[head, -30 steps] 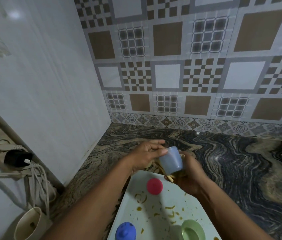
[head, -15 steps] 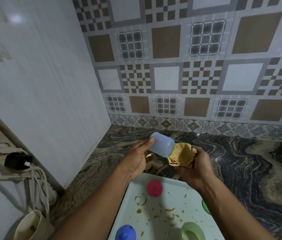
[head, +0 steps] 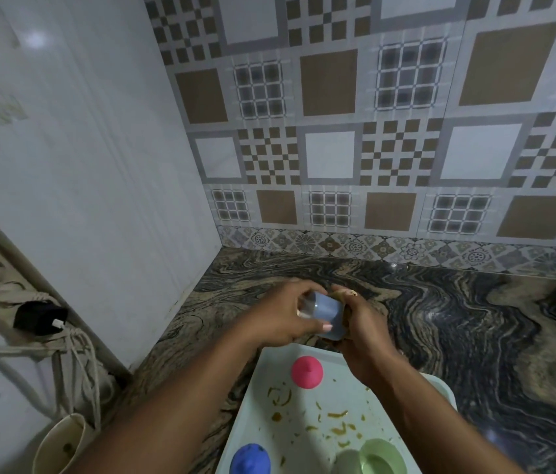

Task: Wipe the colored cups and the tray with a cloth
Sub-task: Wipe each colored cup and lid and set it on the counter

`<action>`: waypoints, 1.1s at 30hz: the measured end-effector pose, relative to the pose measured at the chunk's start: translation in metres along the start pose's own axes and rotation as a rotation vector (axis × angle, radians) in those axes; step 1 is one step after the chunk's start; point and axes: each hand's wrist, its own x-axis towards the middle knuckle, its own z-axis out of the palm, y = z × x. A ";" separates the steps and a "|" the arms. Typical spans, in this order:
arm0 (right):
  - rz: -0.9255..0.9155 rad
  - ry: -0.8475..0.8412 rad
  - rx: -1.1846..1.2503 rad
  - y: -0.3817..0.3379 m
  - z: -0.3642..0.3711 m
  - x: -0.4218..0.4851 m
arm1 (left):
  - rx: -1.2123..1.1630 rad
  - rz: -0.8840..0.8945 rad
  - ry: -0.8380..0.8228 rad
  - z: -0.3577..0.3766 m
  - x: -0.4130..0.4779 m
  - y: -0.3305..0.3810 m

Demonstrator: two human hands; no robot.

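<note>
left hand (head: 281,318): grip wrapped round the light blue cup (head: 329,314), fingers over the top, thumb under.
right hand (head: 363,336): grip clamped on the cloth (head: 345,294), pressed against the cup's 3 o'clock end.
light blue cup: in the air, tipped on its side between both hands, just past the tray's 12 o'clock edge. Cannot tell which end is the mouth.
cloth: yellowish, mostly hidden, only a bit shows above the right thumb.
tray (head: 307,410): pale, lies on the tabletop (head: 475,323) at 6 o'clock in the view.
pink cup (head: 307,372): upside down on the tray, near its 12 o'clock end.
dark blue cup (head: 250,459): upside down, tray's 7 o'clock corner.
green cup (head: 384,456): mouth up, tray's 5 o'clock side.
food scraps (head: 338,425): yellow-brown bits scattered over the tray's middle.
tiled wall (head: 372,131): patterned, at 12 o'clock behind the tabletop.
black plug (head: 39,316): 9 o'clock, cords hanging below it.
beige container (head: 61,446): 7 o'clock, off the tabletop.
</note>
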 end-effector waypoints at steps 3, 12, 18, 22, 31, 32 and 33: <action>0.030 -0.013 -0.057 -0.003 -0.003 0.002 | 0.280 0.246 0.075 0.008 -0.007 0.001; -0.009 0.029 -0.097 0.002 -0.010 0.015 | 0.117 0.025 0.183 0.010 -0.007 -0.002; -0.034 -0.002 -0.113 -0.006 -0.016 0.016 | 0.292 0.283 0.136 0.018 -0.004 -0.005; -0.107 0.003 -0.152 -0.003 -0.014 0.017 | 0.114 0.054 0.177 0.020 -0.002 -0.008; -0.233 0.034 -0.221 -0.006 -0.014 0.018 | 0.233 0.194 0.160 0.023 -0.003 -0.008; -0.244 0.037 -0.235 -0.007 -0.013 0.017 | 0.149 0.108 0.180 0.025 -0.003 -0.007; -0.255 0.040 -0.243 -0.008 -0.012 0.017 | 0.103 0.081 0.207 0.026 -0.003 -0.007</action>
